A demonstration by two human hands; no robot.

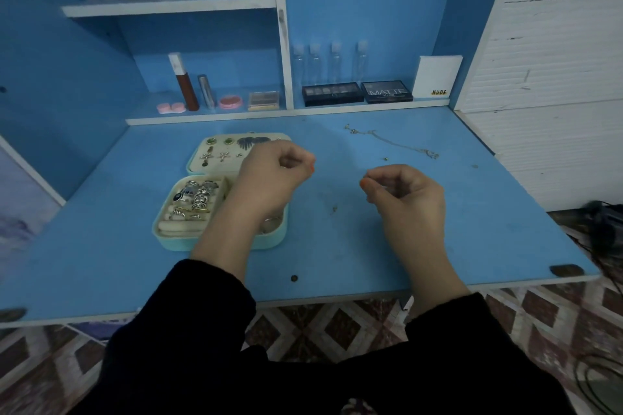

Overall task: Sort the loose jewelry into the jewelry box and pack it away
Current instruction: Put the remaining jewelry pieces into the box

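Sleeves (209,323): black, nearest the camera, one on each forearm, both reaching forward over the near edge of the desk.
Desk (472,212): blue fold-down board, scuffed, with a dark round fitting near its front edge and a dark bracket at the front right corner.
Shelf unit (279,27): blue back with white shelves behind the desk; two white bottles stood on the upper shelf, four clear vials in the right bay.
Palettes (357,93): two black make-up palettes side by side on the lower right shelf, one marked MATTE, a white card marked NUDE just beside them.
Jewelry box (168,239): pale teal, lying open on the left half of the desk, lid laid flat away from the person; cream lining.
Box base: silver rings (197,197) crowded in the ring rolls at its left; the right part was hidden under the left forearm.
Box lid (215,152): earrings pinned to its pad, among them green stones and star shapes.
Left hand (273,175): raised over the right side of the box, fingers curled into a loose fist, thumb and forefinger pinched; what it held, if anything, I cannot tell.
Right hand (404,194): raised over bare desk to the right of the box, fingers curled, orange-nailed thumb tip pressed to forefinger; contents too small to tell.
Chain necklace (394,143): thin, silver, loose on the desk beyond the right hand, well apart from the box.
Small bead (385,159): loose, near the chain.
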